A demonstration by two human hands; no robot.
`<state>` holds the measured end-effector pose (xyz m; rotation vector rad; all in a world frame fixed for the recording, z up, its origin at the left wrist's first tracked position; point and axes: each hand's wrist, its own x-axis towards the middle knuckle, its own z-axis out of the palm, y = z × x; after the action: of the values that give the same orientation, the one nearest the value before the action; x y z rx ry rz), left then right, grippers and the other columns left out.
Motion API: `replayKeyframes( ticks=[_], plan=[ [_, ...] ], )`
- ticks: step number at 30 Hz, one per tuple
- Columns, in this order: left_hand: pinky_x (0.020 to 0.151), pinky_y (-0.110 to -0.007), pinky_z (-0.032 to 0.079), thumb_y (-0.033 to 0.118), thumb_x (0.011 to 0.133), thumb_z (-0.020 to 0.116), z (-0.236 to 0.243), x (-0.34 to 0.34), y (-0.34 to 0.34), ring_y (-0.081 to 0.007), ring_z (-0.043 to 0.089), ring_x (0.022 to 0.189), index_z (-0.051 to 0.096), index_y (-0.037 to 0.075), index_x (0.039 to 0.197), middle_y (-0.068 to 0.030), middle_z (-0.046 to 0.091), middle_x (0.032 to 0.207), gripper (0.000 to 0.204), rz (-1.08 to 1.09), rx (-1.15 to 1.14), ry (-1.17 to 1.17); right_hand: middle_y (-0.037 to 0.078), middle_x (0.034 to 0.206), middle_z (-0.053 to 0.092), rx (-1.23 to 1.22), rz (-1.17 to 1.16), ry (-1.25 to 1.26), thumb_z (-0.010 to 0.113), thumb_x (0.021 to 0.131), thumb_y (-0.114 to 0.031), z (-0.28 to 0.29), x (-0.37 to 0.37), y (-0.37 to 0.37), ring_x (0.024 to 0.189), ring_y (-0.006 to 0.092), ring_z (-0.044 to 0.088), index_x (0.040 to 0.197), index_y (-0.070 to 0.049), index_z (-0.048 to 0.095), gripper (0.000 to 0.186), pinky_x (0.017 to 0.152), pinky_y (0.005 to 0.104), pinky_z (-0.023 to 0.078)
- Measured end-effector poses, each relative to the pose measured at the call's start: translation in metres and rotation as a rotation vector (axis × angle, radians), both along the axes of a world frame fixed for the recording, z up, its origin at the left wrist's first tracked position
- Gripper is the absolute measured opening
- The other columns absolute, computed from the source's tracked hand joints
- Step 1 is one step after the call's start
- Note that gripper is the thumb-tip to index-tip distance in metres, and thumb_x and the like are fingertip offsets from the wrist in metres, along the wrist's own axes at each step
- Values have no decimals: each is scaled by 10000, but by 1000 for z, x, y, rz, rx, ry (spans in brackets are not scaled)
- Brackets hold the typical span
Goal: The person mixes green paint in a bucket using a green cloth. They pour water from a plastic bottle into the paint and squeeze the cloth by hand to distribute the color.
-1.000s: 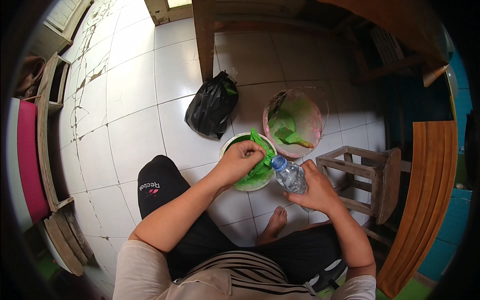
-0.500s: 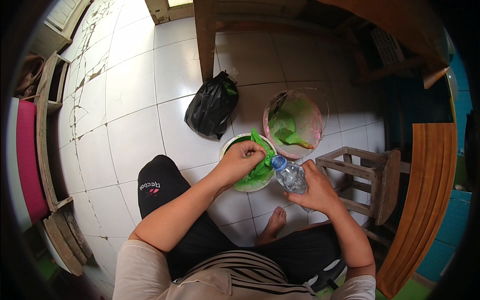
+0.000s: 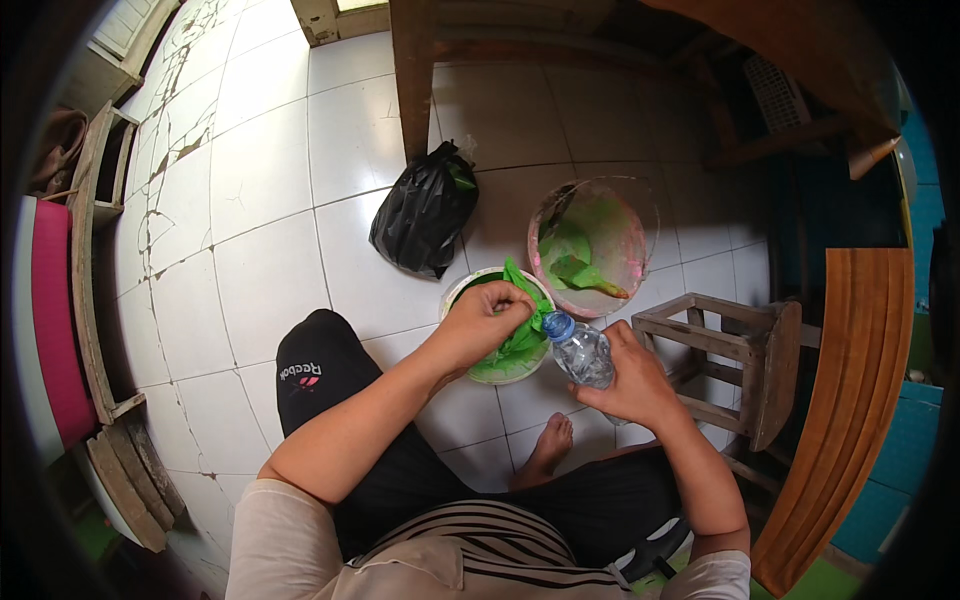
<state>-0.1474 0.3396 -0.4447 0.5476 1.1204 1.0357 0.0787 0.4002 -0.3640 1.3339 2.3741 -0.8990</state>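
Note:
My left hand is closed in a pinch on a bright green, crumpled plastic bag. The bag lies over the rim of a small white bucket smeared with green, and my hand hides part of both. In my right hand is a clear plastic bottle with a blue top, tilted so that its top points at the bag. The blue top meets or nearly meets the green plastic; I cannot tell which. What the bucket holds is mostly hidden.
Beyond the bucket stands a larger pinkish pail with green smears and a paint-stained brush or scraper inside. A tied black plastic bag lies to its left. Right of my hand is a wooden stool. My bare foot is below.
Almost nothing differs. Both hands keep their hold on the bag and the bottle, and the view has shifted very slightly.

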Motion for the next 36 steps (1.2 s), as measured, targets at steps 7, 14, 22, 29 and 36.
replayKeyframes(
  ticks=[7,14,22,29,36],
  plan=[
    [692,-214,429,195,899,605,0,-2,-1,-65,521,737,631,38,932,16,583,811,163,0,11,6,186,1161,513,22,28,5,751,618,-348,0,-1,-1,1035,389,578,1173,17,495,712,857,451,490],
    [694,-214,429,207,903,605,7,-4,1,-63,519,735,628,41,939,21,581,807,172,-7,17,19,185,1124,523,-3,-20,72,790,620,-301,4,-1,0,1044,374,566,1164,1,515,680,876,421,466],
    [706,-208,428,193,905,605,5,-4,-5,-57,523,748,621,46,951,23,578,808,155,-4,51,-42,155,1108,524,190,-9,313,841,597,-237,16,7,15,1015,318,573,1175,-2,507,708,890,380,460],
    [693,-205,426,183,914,593,24,2,-15,-45,520,751,626,37,972,25,582,814,161,-45,15,-58,87,1032,595,349,-261,715,866,642,-183,13,-13,66,954,186,596,1104,-27,546,583,852,320,489],
    [742,-219,445,184,933,581,38,-6,-29,-48,532,812,626,32,977,19,602,874,165,-30,40,-61,59,1051,615,176,-380,1133,810,749,-109,-30,-128,133,966,167,605,1144,-29,545,482,875,315,492]
  ],
)
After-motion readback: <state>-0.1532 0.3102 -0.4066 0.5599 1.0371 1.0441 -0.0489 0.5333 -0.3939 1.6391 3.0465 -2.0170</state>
